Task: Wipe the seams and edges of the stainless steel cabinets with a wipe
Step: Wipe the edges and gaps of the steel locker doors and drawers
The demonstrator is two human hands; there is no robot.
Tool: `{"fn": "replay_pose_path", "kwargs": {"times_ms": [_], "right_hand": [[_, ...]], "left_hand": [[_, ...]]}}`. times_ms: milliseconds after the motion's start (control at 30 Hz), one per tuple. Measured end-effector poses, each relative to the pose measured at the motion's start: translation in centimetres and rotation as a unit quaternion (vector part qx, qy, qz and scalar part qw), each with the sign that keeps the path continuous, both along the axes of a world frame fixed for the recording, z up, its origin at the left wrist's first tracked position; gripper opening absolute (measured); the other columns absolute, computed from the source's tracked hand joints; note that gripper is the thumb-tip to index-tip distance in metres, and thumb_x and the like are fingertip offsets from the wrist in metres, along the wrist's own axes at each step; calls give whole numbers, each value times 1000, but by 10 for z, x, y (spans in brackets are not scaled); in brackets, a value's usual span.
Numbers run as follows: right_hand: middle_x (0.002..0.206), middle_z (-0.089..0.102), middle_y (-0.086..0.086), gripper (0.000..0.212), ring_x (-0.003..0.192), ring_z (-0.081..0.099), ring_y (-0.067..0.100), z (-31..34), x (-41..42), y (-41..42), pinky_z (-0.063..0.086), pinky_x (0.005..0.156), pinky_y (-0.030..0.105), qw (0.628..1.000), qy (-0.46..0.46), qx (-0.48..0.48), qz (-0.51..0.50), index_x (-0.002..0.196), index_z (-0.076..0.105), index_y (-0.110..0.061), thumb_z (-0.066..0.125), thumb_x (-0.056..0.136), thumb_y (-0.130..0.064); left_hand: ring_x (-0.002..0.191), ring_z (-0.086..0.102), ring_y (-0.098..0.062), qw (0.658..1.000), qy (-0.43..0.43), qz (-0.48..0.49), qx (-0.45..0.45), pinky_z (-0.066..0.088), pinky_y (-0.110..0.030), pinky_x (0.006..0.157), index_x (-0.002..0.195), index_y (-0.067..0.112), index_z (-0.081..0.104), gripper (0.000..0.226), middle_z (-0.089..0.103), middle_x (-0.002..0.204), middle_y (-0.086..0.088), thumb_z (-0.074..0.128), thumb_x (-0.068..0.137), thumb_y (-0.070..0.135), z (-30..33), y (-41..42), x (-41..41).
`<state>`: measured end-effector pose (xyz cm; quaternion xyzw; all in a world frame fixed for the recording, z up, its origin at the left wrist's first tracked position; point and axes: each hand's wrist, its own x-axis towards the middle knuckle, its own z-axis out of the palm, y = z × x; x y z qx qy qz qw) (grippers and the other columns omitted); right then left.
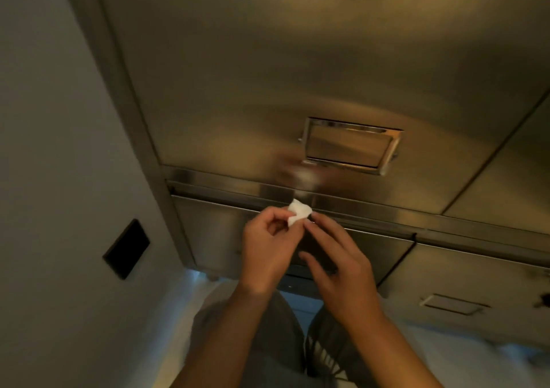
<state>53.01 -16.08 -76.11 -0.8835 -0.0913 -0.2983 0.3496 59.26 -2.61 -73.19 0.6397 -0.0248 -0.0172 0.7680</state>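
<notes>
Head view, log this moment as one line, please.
left hand: pinches wipe | right hand: open, fingertips by wipe | wipe: near seam of cabinet, contact unclear

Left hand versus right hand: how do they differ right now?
The left hand pinches the small white wipe at its fingertips; the right hand holds nothing. The left hand's fingers are curled; the right hand's fingers are fairly straight, tips near the wipe. Both are raised together in front of the stainless steel cabinet, near the seam below its upper door.
</notes>
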Motion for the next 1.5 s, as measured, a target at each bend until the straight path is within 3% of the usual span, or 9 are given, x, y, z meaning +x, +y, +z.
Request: {"fn": "replay_pose_path", "kwargs": {"times_ms": [167,333,567,667,833,967,1167,1333,1500], "right_hand": [[149,55,8,53,139,53,13,10,-22,-35,42,114,23,997,-46,36,-56,138,63,-5,76,87,-1],[137,66,7,42,129,62,12,13,-43,-72,49,108,26,989,-84,35,-118,129,70,-5,77,88,2],[121,74,7,28,112,70,15,-11,-69,-141,52,103,26,963,-104,-14,-250,110,79,-6,80,84,3],[123,73,9,28,113,69,19,-25,-71,-166,54,102,30,955,-82,-55,-281,113,78,-7,79,85,-1],[130,69,17,41,124,65,32,-43,-54,-174,56,102,45,958,-16,-93,-272,124,72,-3,80,84,0],[132,68,17,39,130,61,34,-55,-42,-165,46,111,36,958,-24,-90,-272,125,72,-1,77,86,1],[129,70,16,31,126,64,30,-57,-36,-162,34,119,21,953,-41,-84,-289,121,74,-2,70,91,-2],[120,75,8,37,117,69,20,-54,-38,-176,45,110,19,948,-55,-93,-299,113,79,-7,70,83,13],[118,76,4,28,115,71,14,-48,-41,-189,54,103,25,954,-64,-114,-270,108,81,-8,57,95,-3]], "left_hand": [[84,74,-11,995,-36,-97,14,58,-22,74,84,5,64,16,77,83,-2,73,89,-7,6,-44,-16],[90,72,-21,979,-61,-194,23,57,-33,82,96,-3,68,6,72,91,-18,71,94,1,5,-82,-32],[109,68,-1,948,-150,-241,145,52,-21,96,106,21,74,14,74,110,14,67,99,11,-2,-125,-52],[114,60,3,907,-250,-225,254,44,-14,98,110,31,69,21,68,119,17,67,96,15,-10,-138,-58],[138,44,-13,839,-339,-214,369,30,-26,119,130,19,65,38,56,143,2,66,92,14,-26,-146,-55],[146,38,-20,807,-365,-204,417,30,-38,125,141,16,59,50,50,152,-3,65,91,12,-38,-142,-45],[129,57,-25,806,-418,-218,357,41,-40,118,131,2,65,46,64,135,-14,53,86,6,-48,-159,-38],[121,56,-20,836,-369,-218,343,46,-33,108,122,13,65,48,63,126,-5,60,79,-7,-54,-169,-25],[105,55,-25,835,-395,-215,316,49,-37,92,115,9,65,45,63,114,-9,58,74,-10,-63,-171,-14]]}}
